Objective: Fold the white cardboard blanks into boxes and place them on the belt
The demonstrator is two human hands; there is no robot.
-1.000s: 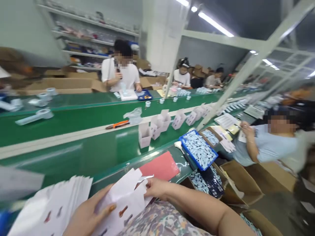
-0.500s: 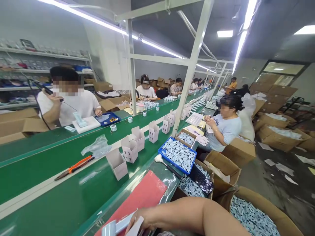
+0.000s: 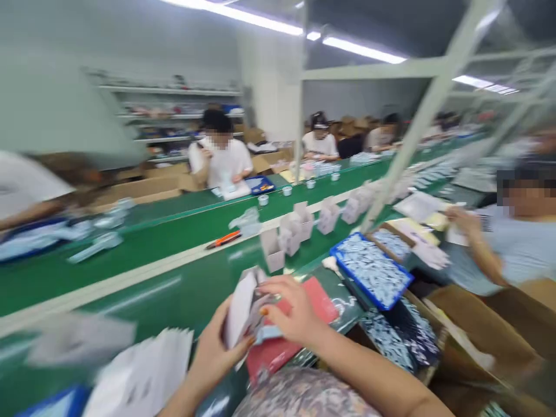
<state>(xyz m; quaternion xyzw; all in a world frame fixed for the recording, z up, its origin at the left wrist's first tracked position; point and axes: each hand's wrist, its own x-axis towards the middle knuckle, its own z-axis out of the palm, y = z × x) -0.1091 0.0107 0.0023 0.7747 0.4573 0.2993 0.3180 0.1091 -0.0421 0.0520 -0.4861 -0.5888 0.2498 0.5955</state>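
Note:
At the lower middle, my left hand (image 3: pixel 219 341) is wrapped round the side of a white box (image 3: pixel 240 307). My right hand (image 3: pixel 289 307) bends its fingers over the box's opening, closed on something small and greyish that blur hides. Just below the fingers a light blue piece (image 3: pixel 268 333) shows over a red mat (image 3: pixel 319 298). Beyond the hands, several white boxes (image 3: pixel 272 252) stand in a row on the green belt (image 3: pixel 174 289).
White flat cartons (image 3: pixel 141 370) lie at the lower left. A blue tray (image 3: pixel 371 269) of small light blue parts sits right of the mat. Orange-handled pliers (image 3: pixel 223 240) and a plastic bag (image 3: pixel 245 222) lie beyond. Co-workers sit across the belt and at the right.
The view has swung left and the scene has shifted right. Both hands are now in view around a white box; before, only one hand showed at the bottom edge, near light blue and white pieces.

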